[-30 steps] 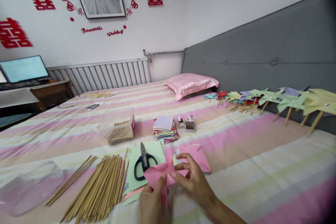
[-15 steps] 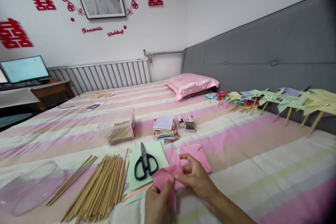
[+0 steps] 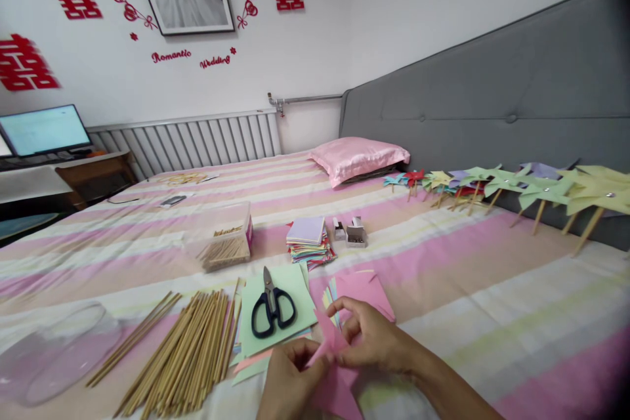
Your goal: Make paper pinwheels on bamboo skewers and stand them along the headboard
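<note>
Between my two hands is a pink paper pinwheel (image 3: 339,388), its blades folded toward the middle. My left hand (image 3: 290,377) pinches it from the left, thumb near the centre. From the right, my right hand (image 3: 371,338) grips it with thumb and fingers near the centre and upper blade. Just beyond lies a stack of cut pink paper (image 3: 371,292), with other colours fanned out beside it. Black-handled scissors (image 3: 270,305) rest on light green paper sheets (image 3: 300,289) left of my hands. Whether a pin is in the pinwheel is hidden by my fingers.
Wooden sticks (image 3: 191,354) lie in a bundle at left, beside a clear plastic cover (image 3: 63,354). Farther off are a clear box of sticks (image 3: 226,249), a stack of coloured paper (image 3: 308,236) and small boxes of pins (image 3: 355,234). Finished pinwheels (image 3: 541,190) line the grey headboard (image 3: 492,92).
The pink pinwheel has turned and dropped slightly toward me. My left hand has rolled over it, and both hands keep their hold.
</note>
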`<state>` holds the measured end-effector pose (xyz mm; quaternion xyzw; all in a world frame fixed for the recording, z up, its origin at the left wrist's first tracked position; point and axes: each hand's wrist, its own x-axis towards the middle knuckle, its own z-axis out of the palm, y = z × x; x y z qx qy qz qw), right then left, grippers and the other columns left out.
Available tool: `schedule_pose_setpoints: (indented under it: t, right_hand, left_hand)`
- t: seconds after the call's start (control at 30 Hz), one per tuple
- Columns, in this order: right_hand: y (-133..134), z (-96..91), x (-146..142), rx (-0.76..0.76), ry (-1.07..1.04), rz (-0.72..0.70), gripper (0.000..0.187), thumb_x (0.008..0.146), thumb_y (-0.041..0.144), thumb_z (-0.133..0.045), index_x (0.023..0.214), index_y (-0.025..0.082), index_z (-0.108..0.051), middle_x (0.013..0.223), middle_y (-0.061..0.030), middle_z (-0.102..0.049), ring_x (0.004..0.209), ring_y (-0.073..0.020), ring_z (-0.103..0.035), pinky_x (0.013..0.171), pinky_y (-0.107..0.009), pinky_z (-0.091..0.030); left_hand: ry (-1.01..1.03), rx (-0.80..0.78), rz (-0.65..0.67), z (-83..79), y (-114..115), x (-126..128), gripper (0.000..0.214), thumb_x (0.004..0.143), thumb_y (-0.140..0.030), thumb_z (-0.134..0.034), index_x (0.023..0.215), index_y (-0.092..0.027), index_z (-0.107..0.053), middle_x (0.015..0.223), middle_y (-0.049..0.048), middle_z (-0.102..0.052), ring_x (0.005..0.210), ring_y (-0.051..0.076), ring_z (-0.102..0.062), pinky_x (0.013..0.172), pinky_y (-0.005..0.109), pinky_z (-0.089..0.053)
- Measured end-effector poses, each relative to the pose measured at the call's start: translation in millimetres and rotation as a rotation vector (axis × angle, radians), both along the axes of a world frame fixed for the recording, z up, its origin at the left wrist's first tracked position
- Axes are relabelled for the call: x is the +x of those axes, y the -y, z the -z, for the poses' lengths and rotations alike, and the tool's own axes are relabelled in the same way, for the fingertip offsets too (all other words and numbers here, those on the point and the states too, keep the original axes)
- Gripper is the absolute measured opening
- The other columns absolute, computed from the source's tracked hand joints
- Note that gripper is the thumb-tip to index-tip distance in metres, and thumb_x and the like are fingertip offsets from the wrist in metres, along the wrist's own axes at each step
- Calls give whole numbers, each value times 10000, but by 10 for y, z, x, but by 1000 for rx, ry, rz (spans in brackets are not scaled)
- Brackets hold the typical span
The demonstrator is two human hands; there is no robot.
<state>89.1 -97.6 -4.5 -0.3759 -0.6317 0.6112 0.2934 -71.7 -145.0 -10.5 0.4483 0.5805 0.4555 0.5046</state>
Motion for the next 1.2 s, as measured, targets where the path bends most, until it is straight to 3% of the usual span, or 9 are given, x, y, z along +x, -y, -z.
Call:
schedule_pose_setpoints:
  t: [0.3, 0.5, 0.63, 0.77, 0.87, 0.93, 1.03, 1.2]
  right_hand:
    - [-3, 47, 21, 84, 52, -50, 489, 540, 159, -704, 995, 180, -527, 592, 33, -638, 561, -123, -538, 496, -190, -372]
    - [17, -2, 30, 113, 51, -62, 506, 546, 181, -715, 1014, 190, -524, 601, 38, -640, 584, -135, -565, 554, -219, -407]
    - [8, -27, 18, 131, 49, -2, 529, 562, 215, -727, 1047, 209, -515, 647, 25, -636, 664, -167, -591, 551, -223, -416]
    - [-35, -52, -1, 169, -121, 129, 557, 620, 285, -708, 1110, 199, -458, 884, -40, -631, 763, -172, -594, 629, -257, -453]
    - [-41, -51, -12, 316, -173, 346, 382, 691, 286, -647, 1033, 192, -504, 863, -34, -595, 771, -160, -569, 655, -257, -445]
    - [-15, -41, -30, 417, -149, 400, 229, 728, 262, -602, 939, 193, -544, 732, -2, -575, 653, -133, -540, 594, -235, -428]
    - [61, -24, -89, 504, -57, 260, 113, 736, 201, -566, 847, 197, -588, 599, 31, -536, 508, -98, -472, 493, -202, -388]
    - [188, 9, -225, 667, 92, 69, 222, 682, 124, -589, 882, 213, -627, 652, 33, -578, 462, -70, -441, 485, -182, -374]
  left_hand:
    - [-98, 19, 56, 96, 12, 16, 185, 570, -251, -706, 496, -100, -628, 446, -9, -510, 436, 87, -380, 427, 191, -251]
    - [-95, -3, 63, 63, 18, 30, 190, 564, -242, -702, 477, -105, -601, 437, -24, -478, 431, 76, -351, 420, 187, -231]
    - [-62, -25, -62, 64, 1, 63, 257, 535, -303, -715, 442, -109, -574, 410, -23, -473, 407, 71, -347, 405, 185, -223]
    - [83, -71, -223, 116, -33, 6, 277, 512, -356, -725, 491, -109, -601, 430, -7, -534, 421, 98, -441, 417, 181, -272]
    - [251, -109, -337, 103, -32, -60, 240, 532, -326, -727, 606, -118, -634, 455, -9, -583, 439, 113, -500, 457, 199, -353]
    - [363, -117, -400, 57, -15, -81, 213, 557, -290, -719, 661, -124, -635, 457, -15, -601, 446, 119, -524, 489, 215, -398]
    - [508, -103, -472, -24, 7, -73, 158, 561, -218, -709, 661, -140, -616, 473, -22, -621, 460, 127, -551, 501, 224, -432]
    - [624, -53, -544, -78, -2, -50, 134, 533, -148, -714, 611, -151, -604, 519, -35, -642, 505, 107, -567, 506, 193, -451]
